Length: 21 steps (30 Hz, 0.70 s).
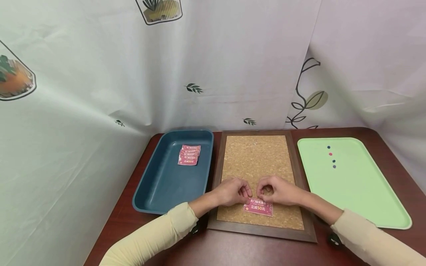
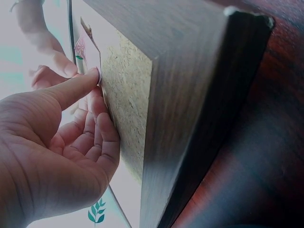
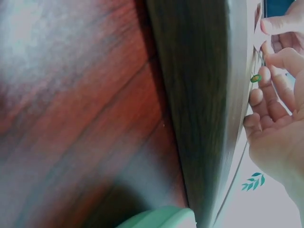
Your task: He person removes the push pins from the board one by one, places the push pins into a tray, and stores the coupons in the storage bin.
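Observation:
A pink coupon (image 1: pixel 257 207) with white and yellow print lies near the lower end of a framed cork board (image 1: pixel 256 159). My left hand (image 1: pixel 233 191) pinches its upper left edge, the thumb (image 2: pixel 88 83) on top in the left wrist view. At the upper right edge, my right hand (image 1: pixel 281 190) holds the paper between thumb and forefinger, its other fingers (image 3: pixel 268 102) loosely curled by the board. The fingertips of both hands almost meet. Whether anything small is hidden under them, I cannot tell.
Left of the board stands a dark blue tray (image 1: pixel 159 192) with several overlapping pink coupons (image 1: pixel 188 157). A light green tray (image 1: pixel 362 192) on the right bears several small blue and pink round things (image 1: pixel 330 154). All stand on a dark red wooden table (image 1: pixel 239 251) before a patterned white curtain (image 1: pixel 233 62).

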### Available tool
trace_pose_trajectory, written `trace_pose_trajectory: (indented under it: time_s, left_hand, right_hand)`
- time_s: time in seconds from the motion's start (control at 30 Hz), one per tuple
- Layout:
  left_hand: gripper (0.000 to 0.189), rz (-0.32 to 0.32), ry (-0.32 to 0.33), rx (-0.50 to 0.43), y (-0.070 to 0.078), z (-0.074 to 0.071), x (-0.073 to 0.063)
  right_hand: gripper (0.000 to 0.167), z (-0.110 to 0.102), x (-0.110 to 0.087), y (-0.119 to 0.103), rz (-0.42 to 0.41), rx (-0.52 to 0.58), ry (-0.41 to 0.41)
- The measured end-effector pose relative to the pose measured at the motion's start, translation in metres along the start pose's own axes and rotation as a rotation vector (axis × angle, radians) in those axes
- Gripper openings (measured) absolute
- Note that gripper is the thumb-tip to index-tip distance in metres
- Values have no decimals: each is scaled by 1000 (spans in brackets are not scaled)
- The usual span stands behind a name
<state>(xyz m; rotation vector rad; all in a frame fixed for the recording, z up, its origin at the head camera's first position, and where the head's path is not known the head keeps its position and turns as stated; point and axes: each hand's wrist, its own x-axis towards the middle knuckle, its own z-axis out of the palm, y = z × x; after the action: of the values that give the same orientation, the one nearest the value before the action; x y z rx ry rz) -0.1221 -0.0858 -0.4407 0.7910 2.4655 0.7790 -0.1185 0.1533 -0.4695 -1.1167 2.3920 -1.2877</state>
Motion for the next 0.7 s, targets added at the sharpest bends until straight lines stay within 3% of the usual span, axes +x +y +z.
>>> trace_pose_trajectory:
  time_s: [0.2,0.5,0.7]
  left_hand:
    - [17,2,0,-1,0,0,0]
    - [16,-1,-1,0,0,1,0]
    - [17,-10,-3,-7,-1,2,0]
  right_hand:
    - [14,-6,-2,2,-2,62,-24]
    - [10,-16,-7,5,107,115,-28]
    - [10,-22,-10,8,75,125,-43]
